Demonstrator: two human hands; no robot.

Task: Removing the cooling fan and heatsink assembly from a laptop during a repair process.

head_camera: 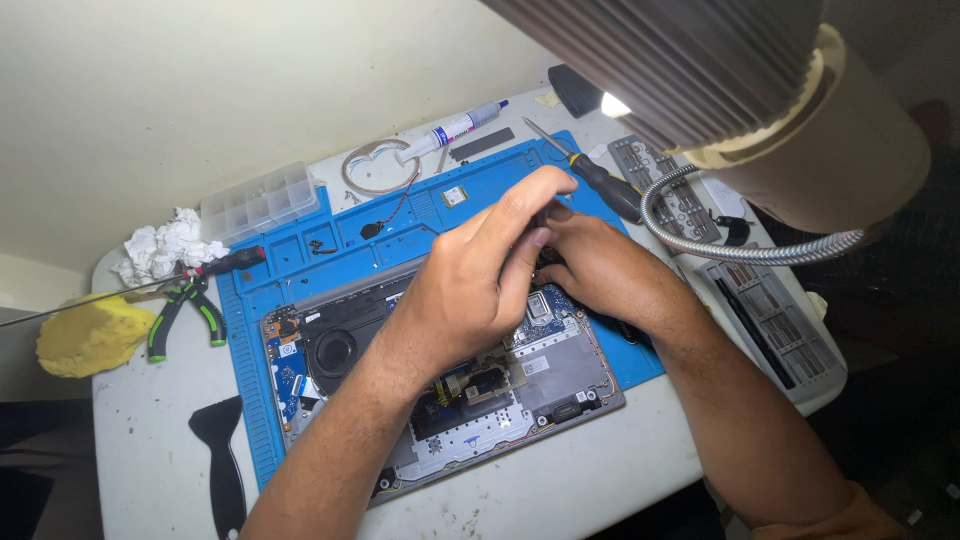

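Both hands on opened laptop (440,370), mid blue mat (420,215)
Left hand (480,280) and right hand (600,265) pinch a small dark part (548,212) near the mat's far edge; looks light and fragile, grip by its edges

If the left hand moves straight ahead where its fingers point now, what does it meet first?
Most likely the right hand: the left hand already points its fingertips at it, nearly touching, above the opened laptop. Depth is unclear.

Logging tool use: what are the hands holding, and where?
Left hand and right hand pinch a small dark part over the opened laptop; exact grip hidden.
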